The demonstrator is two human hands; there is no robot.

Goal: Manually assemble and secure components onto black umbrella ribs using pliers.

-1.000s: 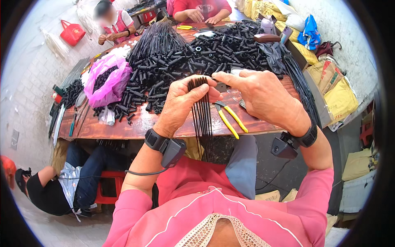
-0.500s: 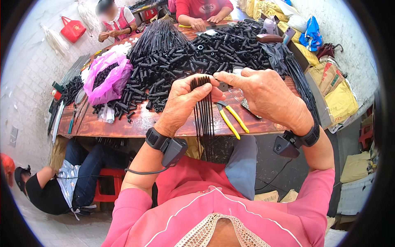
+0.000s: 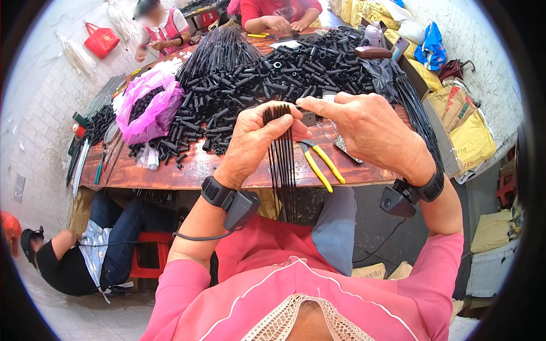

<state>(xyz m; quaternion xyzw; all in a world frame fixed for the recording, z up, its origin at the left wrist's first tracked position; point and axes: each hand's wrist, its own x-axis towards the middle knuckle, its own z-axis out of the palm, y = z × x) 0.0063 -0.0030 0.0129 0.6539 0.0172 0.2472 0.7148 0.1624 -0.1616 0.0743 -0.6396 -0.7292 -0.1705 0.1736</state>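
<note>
My left hand point(image 3: 259, 128) is closed around a bunch of thin black rods point(image 3: 281, 153). Their upper ends fan out side by side above my thumb, and the long ends hang down past the table edge. My right hand point(image 3: 369, 128) is beside it, index finger stretched toward the rod tops and the other fingers curled. A tiny dark piece shows at that fingertip; what the fingers hold is too small to make out. Just below the fingertip is a small dark block point(image 3: 308, 118). Pliers with yellow handles point(image 3: 321, 165) lie on the table under my hands.
Black plastic tubes point(image 3: 216, 108) are heaped across the wooden table point(image 3: 187, 171). A pink plastic bag point(image 3: 136, 128) of small black parts lies at the left. A sheaf of dark rods point(image 3: 219, 54) stands behind. Co-workers sit across and at the left; yellow sacks point(image 3: 472, 142) line the right.
My left hand stays nearly still with the rods. My right hand has shifted very slightly at the fingertip. Across the table, the co-workers' hands have moved.
</note>
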